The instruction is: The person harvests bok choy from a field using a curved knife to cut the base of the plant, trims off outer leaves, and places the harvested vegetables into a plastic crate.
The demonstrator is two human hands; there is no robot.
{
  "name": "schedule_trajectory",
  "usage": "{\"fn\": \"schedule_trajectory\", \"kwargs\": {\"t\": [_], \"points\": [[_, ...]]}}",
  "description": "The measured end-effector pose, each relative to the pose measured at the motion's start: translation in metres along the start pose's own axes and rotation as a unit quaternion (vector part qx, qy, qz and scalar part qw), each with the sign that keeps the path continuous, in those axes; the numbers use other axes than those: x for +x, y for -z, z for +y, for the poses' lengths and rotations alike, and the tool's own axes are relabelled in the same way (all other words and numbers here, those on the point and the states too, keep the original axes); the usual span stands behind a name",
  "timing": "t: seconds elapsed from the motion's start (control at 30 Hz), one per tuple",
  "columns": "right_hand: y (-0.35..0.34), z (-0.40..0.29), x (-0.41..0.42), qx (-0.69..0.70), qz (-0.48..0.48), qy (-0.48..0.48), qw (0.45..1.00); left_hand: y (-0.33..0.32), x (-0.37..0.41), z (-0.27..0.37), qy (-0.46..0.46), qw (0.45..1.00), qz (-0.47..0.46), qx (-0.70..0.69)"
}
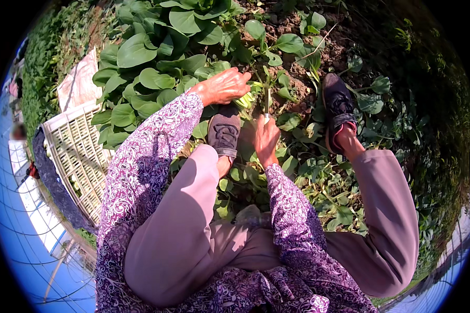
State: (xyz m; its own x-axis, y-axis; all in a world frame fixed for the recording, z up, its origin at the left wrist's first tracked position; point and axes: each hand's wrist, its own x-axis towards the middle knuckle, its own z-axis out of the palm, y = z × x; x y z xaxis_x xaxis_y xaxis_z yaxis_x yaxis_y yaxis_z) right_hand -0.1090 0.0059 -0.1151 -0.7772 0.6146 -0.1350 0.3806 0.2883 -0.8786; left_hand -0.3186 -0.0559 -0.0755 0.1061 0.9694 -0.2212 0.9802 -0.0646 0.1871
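My left hand (228,87) is closed around a leafy green vegetable, likely bok choy. Its pale green stems (244,100) stick out below my fingers, and the hand hides the rest of the grip. My right hand (266,140) grips a small knife by its handle. The narrow knife blade (267,100) points away from me, close to the stems of a small leafy plant (282,84). To the left of my left hand grow dense, broad-leaved greens (156,80). Bare brown soil (297,76) shows past the blade.
My shoes (224,129) rest among low weeds on both sides of the knife. A cream plastic crate (82,150) stands at left, with a pale sack (80,84) behind it and dark cloth (58,176) along its side. Another person (18,144) is at the far left.
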Motion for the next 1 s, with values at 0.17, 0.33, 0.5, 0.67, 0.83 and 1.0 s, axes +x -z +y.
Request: {"fn": "schedule_trajectory", "kwargs": {"t": [0.17, 0.33, 0.5, 0.67, 0.83, 1.0], "points": [[-0.001, -0.003, -0.003, 0.110, -0.038, -0.216, 0.969, 0.004, -0.008, 0.005, 0.038, 0.996, -0.012, -0.084], [-0.008, 0.006, -0.003, 0.106, -0.037, -0.197, 0.974, 0.005, -0.008, 0.013, 0.089, 0.993, -0.012, -0.079], [-0.030, 0.010, -0.011, 0.341, 0.010, -0.200, 0.918, -0.012, -0.012, 0.014, 0.102, 0.991, 0.015, -0.082], [-0.038, 0.031, -0.011, -0.041, -0.001, -0.001, 0.999, -0.012, -0.006, 0.018, 0.133, 0.988, -0.004, -0.072], [-0.010, 0.012, -0.005, 0.078, -0.035, -0.165, 0.983, 0.018, -0.032, 0.017, 0.166, 0.982, 0.028, -0.085], [0.045, -0.044, 0.045, 0.295, -0.088, -0.219, 0.926, 0.074, -0.044, 0.042, 0.150, 0.974, 0.054, -0.162]]}}
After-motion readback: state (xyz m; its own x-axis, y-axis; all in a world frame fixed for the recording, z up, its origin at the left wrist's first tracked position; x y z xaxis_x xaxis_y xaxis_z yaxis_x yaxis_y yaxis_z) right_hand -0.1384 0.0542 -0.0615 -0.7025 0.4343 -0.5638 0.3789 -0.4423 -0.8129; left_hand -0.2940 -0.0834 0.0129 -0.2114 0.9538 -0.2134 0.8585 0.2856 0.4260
